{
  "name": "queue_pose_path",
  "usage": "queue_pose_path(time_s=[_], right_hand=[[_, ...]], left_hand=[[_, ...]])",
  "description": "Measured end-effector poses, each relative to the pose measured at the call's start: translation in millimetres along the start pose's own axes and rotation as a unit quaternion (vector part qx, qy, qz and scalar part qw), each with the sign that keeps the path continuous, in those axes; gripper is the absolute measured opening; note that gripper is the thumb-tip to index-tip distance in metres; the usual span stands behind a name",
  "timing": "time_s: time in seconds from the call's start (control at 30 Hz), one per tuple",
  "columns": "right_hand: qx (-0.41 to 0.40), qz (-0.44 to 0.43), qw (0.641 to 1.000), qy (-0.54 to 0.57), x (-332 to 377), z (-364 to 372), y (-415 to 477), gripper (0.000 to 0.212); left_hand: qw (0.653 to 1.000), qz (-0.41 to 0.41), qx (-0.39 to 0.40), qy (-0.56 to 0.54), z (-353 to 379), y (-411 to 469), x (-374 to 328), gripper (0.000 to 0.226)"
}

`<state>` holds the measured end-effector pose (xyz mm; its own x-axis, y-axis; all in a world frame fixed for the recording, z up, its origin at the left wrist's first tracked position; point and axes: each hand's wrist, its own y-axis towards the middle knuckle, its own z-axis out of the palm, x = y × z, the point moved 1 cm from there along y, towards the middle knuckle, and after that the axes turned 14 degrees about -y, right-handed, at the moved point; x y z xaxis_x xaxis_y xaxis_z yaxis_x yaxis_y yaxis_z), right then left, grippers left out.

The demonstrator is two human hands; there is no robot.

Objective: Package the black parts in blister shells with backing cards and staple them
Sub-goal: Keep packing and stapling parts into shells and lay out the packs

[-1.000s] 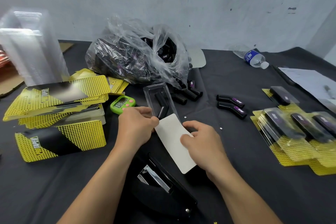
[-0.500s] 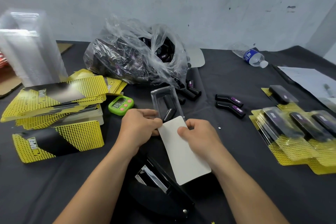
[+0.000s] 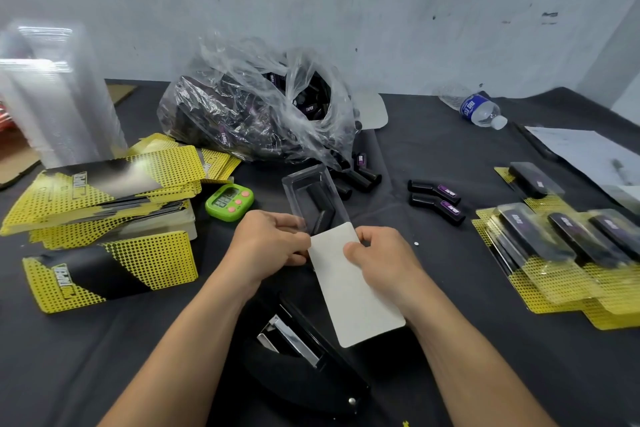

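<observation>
The left hand (image 3: 272, 246) has its fingers curled, thumb and fingertips pinching the near end of the clear blister shell (image 3: 304, 184) where it meets the left edge of the backing card (image 3: 353, 291); the right hand (image 3: 382, 262) grips the card's right edge, thumb pressed on its white face and fingers curled round beneath; the card lies plain side up, its far end touching the shell's near end, though whether it has entered the shell's folded edges cannot be told; inside the shell sits a black part (image 3: 317, 201); shell and card are held over a black stapler (image 3: 304, 347) lying on the dark table (image 3: 104, 357) between the forearms; left of the hands lie a green timer (image 3: 230, 201) and stacks of yellow printed cards (image 3: 104, 191); behind the shell slumps a clear bag of black parts (image 3: 249, 121); two loose parts (image 3: 436, 199) lie to the right, and beyond them finished packs (image 3: 561, 253) overlap near the table's right edge.
</observation>
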<state>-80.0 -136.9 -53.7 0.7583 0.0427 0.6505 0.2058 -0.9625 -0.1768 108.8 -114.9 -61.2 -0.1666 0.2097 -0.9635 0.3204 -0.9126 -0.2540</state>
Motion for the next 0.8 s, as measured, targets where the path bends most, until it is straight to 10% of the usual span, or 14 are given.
queue_pose_path(time_s=[0.4, 0.8], right_hand=[[-0.042, 0.002, 0.999, -0.01, -0.5, 1.8, 1.5, 0.025], [0.034, -0.016, 0.996, 0.086, -4.8, -1.5, -2.7, 0.021]], left_hand=[[0.997, 0.019, 0.056, 0.047, 2.3, -3.4, -0.8, 0.041], [0.996, 0.043, -0.052, 0.054, 6.7, -1.2, 2.5, 0.028]])
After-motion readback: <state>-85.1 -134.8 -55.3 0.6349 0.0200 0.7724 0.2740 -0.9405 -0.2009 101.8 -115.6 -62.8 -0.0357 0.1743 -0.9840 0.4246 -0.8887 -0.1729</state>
